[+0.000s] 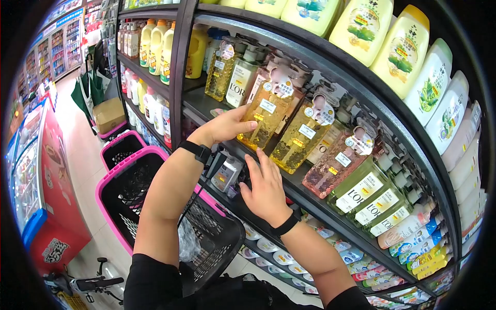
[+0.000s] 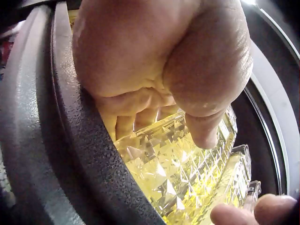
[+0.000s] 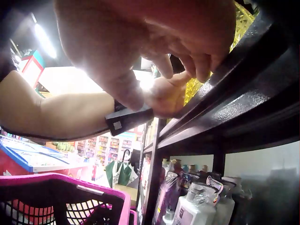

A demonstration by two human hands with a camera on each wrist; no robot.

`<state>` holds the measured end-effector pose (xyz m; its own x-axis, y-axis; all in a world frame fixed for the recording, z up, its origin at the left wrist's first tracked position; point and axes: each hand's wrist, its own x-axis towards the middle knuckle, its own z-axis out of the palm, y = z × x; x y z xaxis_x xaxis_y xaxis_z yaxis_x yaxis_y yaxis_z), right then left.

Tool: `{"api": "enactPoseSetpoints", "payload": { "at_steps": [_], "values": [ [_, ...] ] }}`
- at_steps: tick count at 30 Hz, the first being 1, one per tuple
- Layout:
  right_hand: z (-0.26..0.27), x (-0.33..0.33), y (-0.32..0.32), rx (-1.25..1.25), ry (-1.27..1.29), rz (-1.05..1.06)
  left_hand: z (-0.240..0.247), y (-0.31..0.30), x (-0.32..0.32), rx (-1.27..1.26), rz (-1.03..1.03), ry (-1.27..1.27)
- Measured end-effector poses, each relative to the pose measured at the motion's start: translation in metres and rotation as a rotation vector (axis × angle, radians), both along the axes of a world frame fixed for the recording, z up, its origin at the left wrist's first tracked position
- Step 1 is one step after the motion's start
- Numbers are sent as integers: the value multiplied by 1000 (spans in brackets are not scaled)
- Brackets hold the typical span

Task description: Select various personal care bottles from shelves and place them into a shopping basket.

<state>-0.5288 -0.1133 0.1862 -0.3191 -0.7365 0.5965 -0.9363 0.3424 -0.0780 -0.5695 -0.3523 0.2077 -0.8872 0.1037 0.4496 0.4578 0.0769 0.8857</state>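
My left hand (image 1: 227,126) grips a clear yellow pump bottle (image 1: 266,121) with gold flecks, standing at the shelf's front edge. Its thumb lies across the label side while the fingers (image 2: 145,119) reach round the far side, partly hidden. Through the left wrist view the bottle's faceted wall (image 2: 164,173) glints beneath the palm. Just in front of the shelf edge, my right hand (image 1: 266,188) is held with fingers extended, fingertips close to the bottle's base. A second yellow bottle (image 1: 297,142) and a pink one (image 1: 336,165) stand to the right.
Green pump bottles (image 1: 361,194) line the same shelf (image 1: 294,181) farther right. Pale yellow bottles (image 1: 361,28) fill the shelf above. A black basket with a pink rim (image 1: 106,199) stands at my left, near a red freezer (image 1: 59,191). Bicycle handlebars (image 1: 98,283) show at lower left.
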Motion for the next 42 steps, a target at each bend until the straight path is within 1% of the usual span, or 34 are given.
{"api": "enactPoseSetpoints", "payload": {
  "at_steps": [4, 8, 14, 15, 19, 23, 27, 32, 35, 39, 42],
  "values": [
    [-2, -1, -2, -17, -22, 25, -7, -2, -12, -101, 55, -4],
    [-2, -2, -1, -22, -21, 46, -12, -3, -18, -140, 91, 20],
    [-6, -7, 2, -27, 16, 64, -11, 1, -14, -89, 95, -4],
    [-6, -7, 2, -33, 11, 64, -8, 5, -10, -47, 85, -23],
    [-5, -9, 3, -58, 15, 57, 8, 13, 5, -86, 102, -63],
    [2, -9, 7, -98, -45, 18, 9, 15, 6, -53, 91, -66],
    [-2, -14, 7, -118, -4, 16, 12, 19, 9, -46, 108, -121],
    [-2, -12, 6, -132, -24, 5, 10, 18, 7, -36, 121, -127],
    [-3, -12, 7, -130, -12, -1, 21, 23, 17, -64, 131, -170],
    [-7, -14, 6, -142, 20, -8, 22, 25, 16, -33, 120, -177],
    [-6, -15, 7, -118, 10, -7, 13, 19, 9, -6, 71, -89]
  ]
}}
